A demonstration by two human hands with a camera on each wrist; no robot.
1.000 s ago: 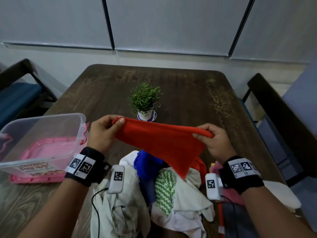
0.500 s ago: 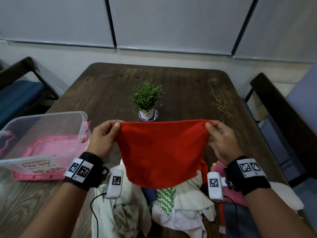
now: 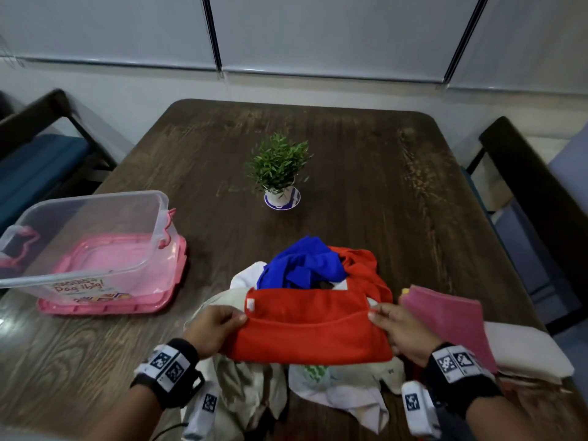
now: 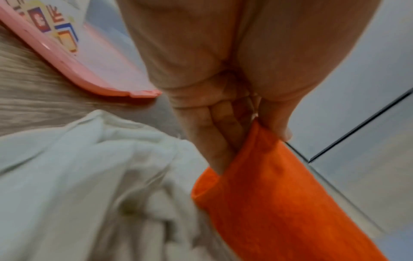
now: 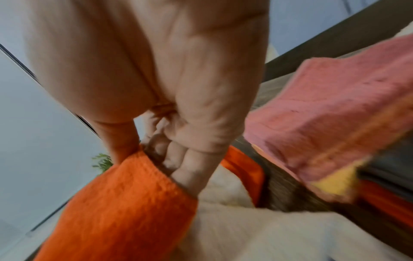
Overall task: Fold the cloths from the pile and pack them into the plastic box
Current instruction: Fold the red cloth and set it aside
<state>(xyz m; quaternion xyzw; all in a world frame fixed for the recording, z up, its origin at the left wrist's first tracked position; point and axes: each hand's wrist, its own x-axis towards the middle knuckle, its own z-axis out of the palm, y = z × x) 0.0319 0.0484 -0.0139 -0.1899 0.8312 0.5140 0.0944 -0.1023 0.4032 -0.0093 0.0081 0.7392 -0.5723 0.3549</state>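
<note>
Nearest to the person, the left hand (image 3: 213, 329) and the right hand (image 3: 401, 333) each pinch one end of the red cloth (image 3: 313, 332) between thumb and fingers. The cloth is folded over once, with a small white tag near its left corner, and it is held flat just above the pile of cloths (image 3: 318, 370). In the pile lie white cloths (image 4: 78, 176), one with a green pattern, a blue cloth (image 3: 302, 264) and another red piece. To the right of the pile lie a folded pink cloth (image 3: 445, 316) and a cream one under it. On the left of the wooden table (image 3: 381, 186) stands the clear plastic box (image 3: 95, 237), open, on its pink lid (image 3: 108, 308). Farther, in the middle of the table, stands a small potted plant (image 3: 280, 173).
</note>
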